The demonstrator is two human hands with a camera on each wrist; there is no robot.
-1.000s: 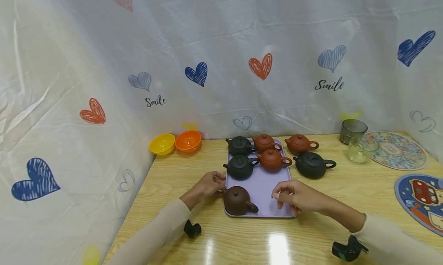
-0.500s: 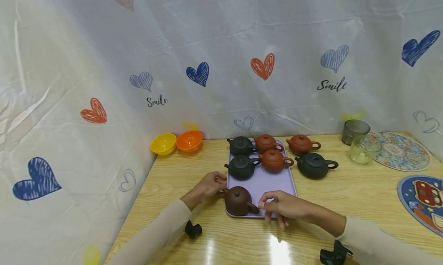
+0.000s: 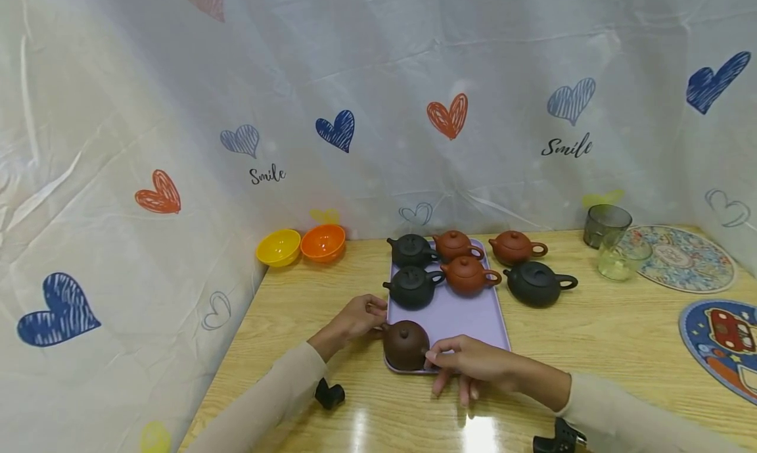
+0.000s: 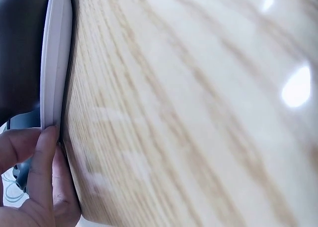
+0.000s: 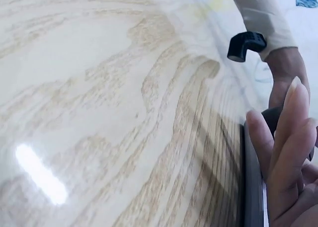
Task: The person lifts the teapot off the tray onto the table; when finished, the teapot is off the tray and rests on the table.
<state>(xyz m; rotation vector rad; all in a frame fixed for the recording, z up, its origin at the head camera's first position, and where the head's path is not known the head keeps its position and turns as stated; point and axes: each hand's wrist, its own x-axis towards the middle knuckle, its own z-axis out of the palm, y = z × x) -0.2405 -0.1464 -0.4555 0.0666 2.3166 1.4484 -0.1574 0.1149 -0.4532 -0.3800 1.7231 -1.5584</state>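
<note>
A dark brown teapot (image 3: 405, 349) sits at the near left corner of a lilac tray (image 3: 467, 318), its spout to the left. My right hand (image 3: 473, 361) reaches over the tray's near edge and pinches the teapot's handle between thumb and index finger, which hide most of it; the other fingers hang loose. At the tray's left edge, beside the spout, is my left hand (image 3: 359, 315). In the left wrist view the left hand's fingers (image 4: 42, 162) pinch the tray's rim (image 4: 55, 53).
On the tray's far half stand two black teapots (image 3: 412, 288) and two reddish teapots (image 3: 466, 275). Right of it are another reddish teapot (image 3: 514, 248) and a wider black teapot (image 3: 535, 285). Yellow and orange bowls (image 3: 323, 244) stand back left; glasses (image 3: 606, 226) and round mats (image 3: 724, 338) lie right.
My right hand has moved left and nearer, from over the tray's right side to the brown teapot's handle. The left hand and the teapots have stayed in place.
</note>
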